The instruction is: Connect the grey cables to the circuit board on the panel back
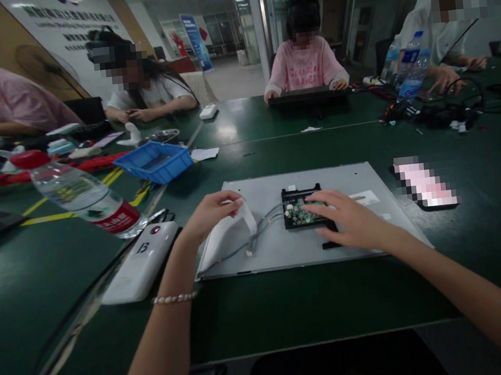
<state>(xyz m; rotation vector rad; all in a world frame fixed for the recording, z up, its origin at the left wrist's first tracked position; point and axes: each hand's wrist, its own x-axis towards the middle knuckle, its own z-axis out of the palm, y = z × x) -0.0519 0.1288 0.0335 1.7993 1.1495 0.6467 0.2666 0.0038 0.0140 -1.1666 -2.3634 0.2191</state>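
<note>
A flat grey panel (275, 256) lies on the table in front of me. My left hand (211, 212) is over its left side, thumb and fingers pinched on a thin white strip (249, 218) that hangs down toward the panel. Whether the strip is tape or flat cable I cannot tell. Grey cables (271, 216) run from the panel's lower left to a green circuit board (297, 212) in a black frame (286, 222). My right hand (347, 219) is spread at the board's right side, fingertips over its edge; exact contact is unclear. A short black bar (329, 245) lies below that hand.
To the left are a white power bank (140, 265), a tilted water bottle (94, 198) with red cap and a blue basket (156, 163). A phone (424, 184) lies right of the panel. Several people sit around the table; one opposite (304, 65) holds a dark panel (310, 96).
</note>
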